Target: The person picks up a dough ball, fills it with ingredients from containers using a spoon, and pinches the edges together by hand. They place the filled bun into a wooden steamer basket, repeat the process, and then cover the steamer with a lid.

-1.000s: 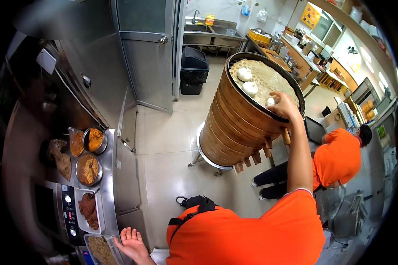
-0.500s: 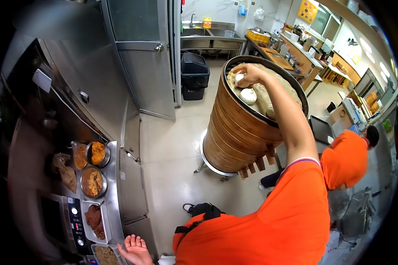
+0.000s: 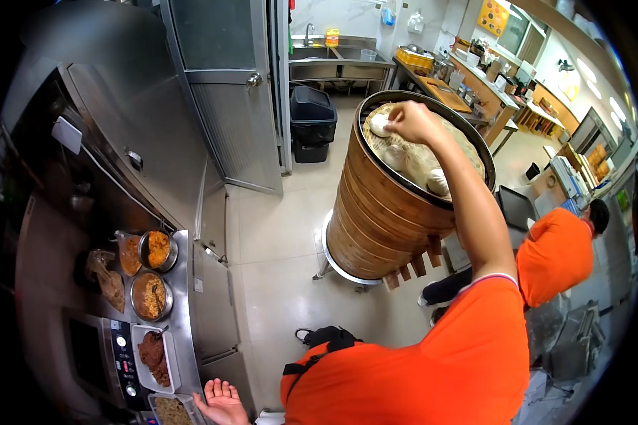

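Note:
My right hand (image 3: 412, 122) reaches over the top of a tall stack of bamboo steamers (image 3: 386, 202). Its fingers are bent together at the right side of a white steamed bun (image 3: 380, 125) on the woven steamer mat (image 3: 384, 144). The thumb and part of the grip are hidden. Other buns lie on the same mat: a hazy one (image 3: 395, 156) and a pleated one (image 3: 438, 181) beneath my forearm. At lower left, my left hand (image 3: 221, 404) is palm up with fingers spread, holding nothing, beside a tray of greyish filling (image 3: 174, 411).
Bowls of orange filling (image 3: 159, 249) and chopped filling (image 3: 149, 295), plus a white tray of brown filling (image 3: 154, 356), line the left counter. A co-worker in orange (image 3: 556, 255) bends at right. A bin (image 3: 312, 124) stands near the sink (image 3: 315, 67).
My right hand has shifted slightly right and up, and more of the bun at its fingers shows. My left hand stays palm up. The co-worker's legs have moved a little.

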